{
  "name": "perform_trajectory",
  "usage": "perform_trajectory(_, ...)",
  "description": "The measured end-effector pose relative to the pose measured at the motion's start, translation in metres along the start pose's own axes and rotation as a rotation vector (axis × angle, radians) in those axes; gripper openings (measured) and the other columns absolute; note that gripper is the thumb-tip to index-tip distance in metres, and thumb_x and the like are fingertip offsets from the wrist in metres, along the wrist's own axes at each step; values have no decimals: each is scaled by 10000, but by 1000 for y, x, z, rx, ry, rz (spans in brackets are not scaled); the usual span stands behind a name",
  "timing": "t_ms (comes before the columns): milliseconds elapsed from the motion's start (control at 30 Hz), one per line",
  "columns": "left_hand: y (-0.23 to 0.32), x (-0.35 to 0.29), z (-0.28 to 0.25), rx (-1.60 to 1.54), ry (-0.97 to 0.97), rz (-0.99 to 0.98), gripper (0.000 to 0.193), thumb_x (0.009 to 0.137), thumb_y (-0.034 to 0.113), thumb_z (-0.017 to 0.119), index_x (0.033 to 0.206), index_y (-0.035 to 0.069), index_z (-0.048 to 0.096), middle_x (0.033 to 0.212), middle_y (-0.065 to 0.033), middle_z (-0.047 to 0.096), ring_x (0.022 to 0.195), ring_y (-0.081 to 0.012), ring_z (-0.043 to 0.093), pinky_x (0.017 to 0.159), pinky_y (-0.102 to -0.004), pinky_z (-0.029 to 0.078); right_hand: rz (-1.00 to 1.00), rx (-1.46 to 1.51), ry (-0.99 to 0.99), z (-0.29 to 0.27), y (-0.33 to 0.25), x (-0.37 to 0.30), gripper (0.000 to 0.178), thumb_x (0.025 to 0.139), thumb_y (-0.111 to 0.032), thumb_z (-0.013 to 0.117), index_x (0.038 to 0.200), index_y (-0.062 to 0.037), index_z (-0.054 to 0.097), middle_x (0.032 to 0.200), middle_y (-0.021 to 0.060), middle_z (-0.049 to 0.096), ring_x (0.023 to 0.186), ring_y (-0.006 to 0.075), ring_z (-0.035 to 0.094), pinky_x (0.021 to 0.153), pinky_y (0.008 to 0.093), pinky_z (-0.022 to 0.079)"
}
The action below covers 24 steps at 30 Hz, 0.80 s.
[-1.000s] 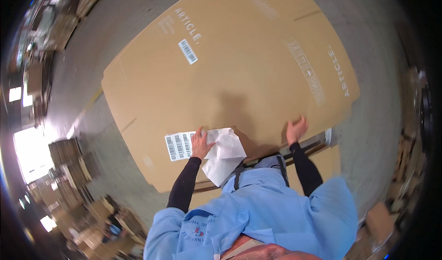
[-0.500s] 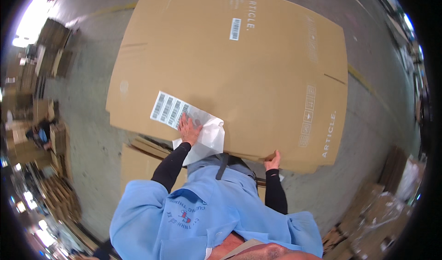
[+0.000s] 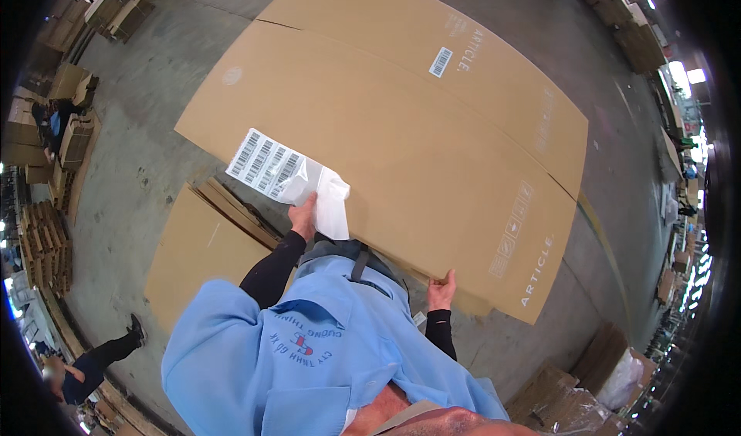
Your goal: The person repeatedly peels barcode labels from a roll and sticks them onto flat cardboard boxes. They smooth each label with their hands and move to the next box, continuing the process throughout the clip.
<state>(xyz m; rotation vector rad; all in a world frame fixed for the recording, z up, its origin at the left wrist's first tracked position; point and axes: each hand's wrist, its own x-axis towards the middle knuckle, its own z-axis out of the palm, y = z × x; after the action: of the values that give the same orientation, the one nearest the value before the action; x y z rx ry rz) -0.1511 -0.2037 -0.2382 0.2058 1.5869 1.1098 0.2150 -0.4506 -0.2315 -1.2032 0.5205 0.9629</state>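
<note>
A large flat brown cardboard sheet [image 3: 386, 142] with creased flaps and pale printing spreads out in front of me. My left hand [image 3: 303, 215] is closed at its near edge, gripping a white sheet of barcode labels [image 3: 266, 166]. The thumb shows; the other fingers are hidden underneath. The label sheet's loose, crumpled backing lies over the cardboard. Farther right, my right hand [image 3: 441, 290] grips the cardboard's near edge, thumb on top and fingers under it. A single barcode label [image 3: 441, 61] is stuck on the far part of the cardboard.
More flat cardboard [image 3: 189, 254] lies at my left, below the sheet's level. Stacked cardboard [image 3: 45, 247] lines the left side, where a person in dark clothes [image 3: 96, 366] is partly visible. Wrapped cardboard [image 3: 559, 401] stands at the lower right. Grey concrete floor [image 3: 162, 154] surrounds me.
The view has turned, so the cardboard appears slanted, and a fold line across it now shows. My left hand has gone from lying flat on the labels to gripping their near edge.
</note>
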Motion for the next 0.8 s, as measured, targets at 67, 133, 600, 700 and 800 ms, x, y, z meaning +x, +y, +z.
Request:
perform_trajectory(67, 9, -12, -4, -78, -41, -94, 587, 860, 134, 800, 1328, -47, 497, 1238, -139, 639, 1058, -256, 660, 894, -393, 560, -8, -111, 152, 9, -8, -19, 528, 905, -300, 751, 1320, -41, 554, 1386, 156, 555, 1276, 288, 529, 1051, 445, 449)
perform_trajectory(133, 23, -27, -6, -79, -35, -66, 563, 874, 177, 791, 1311, -39, 509, 1187, -119, 659, 996, -245, 683, 837, -385, 585, -549, -814, 379, 28, -15, -57, 735, 827, -304, 804, 1424, -41, 466, 1481, 205, 431, 1382, 338, 397, 1124, 499, 346)
perform_trajectory(600, 151, -101, -9, -168, -477, 195, 410, 913, 143, 737, 1233, -78, 609, 1169, -152, 687, 1000, -217, 680, 838, -336, 557, -1459, -2191, -846, 245, -40, -169, 759, 723, 61, 584, 1464, -6, 438, 1449, 261, 481, 1335, 429, 472, 1100, 487, 418)
perform_trajectory(700, 157, -103, -15, -316, -678, 389, 304, 928, 124, 690, 1177, -48, 664, 1021, -91, 736, 833, -156, 700, 721, -285, 570, -1444, -2137, -944, 312, -94, -213, 732, 695, 100, 484, 1419, -7, 507, 1408, 236, 555, 1318, 359, 529, 1124, 438, 421)
perform_trajectory(800, 140, -110, -25, -256, -506, 457, 409, 911, 123, 728, 1252, -59, 593, 1162, -139, 687, 1002, -201, 668, 870, -340, 552, -1355, -2329, -718, 394, -154, -287, 675, 700, 88, 484, 1357, -21, 593, 1212, 263, 655, 1174, 379, 628, 1019, 407, 477)
